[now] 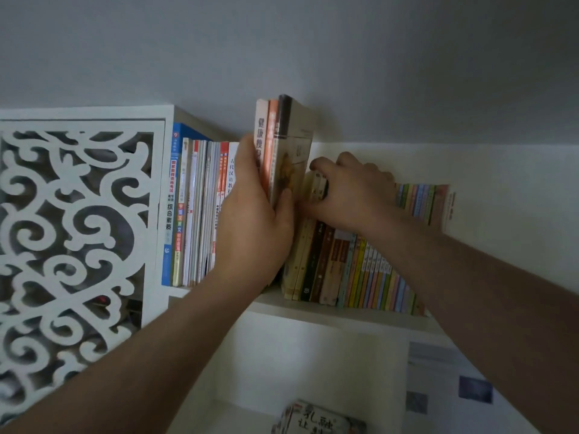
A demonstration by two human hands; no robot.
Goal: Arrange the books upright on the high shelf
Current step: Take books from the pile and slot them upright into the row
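Hiding book tops, right hand (351, 192) blurs.

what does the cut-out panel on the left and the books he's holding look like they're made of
Cut-out panel: probably painted wood or fibreboard, matt white; thick, flat-edged scrollwork. Held books in the left hand: paperbacks by the look, with thin printed covers showing a slight sheen.

The white shelf (344, 311) sits beside a white fretwork panel (72, 245) cut in curling scrollwork. A blue-spined book (170, 208) stands leftmost, next to thin books (203, 211) in white, grey and red; the raised bundle of books (282, 145) shows cream, orange and dark brown spines. Further right stand tan and dark brown books (316, 264), then a row of slim pastel spines (379, 283) in what look like yellow, green, pink and blue.
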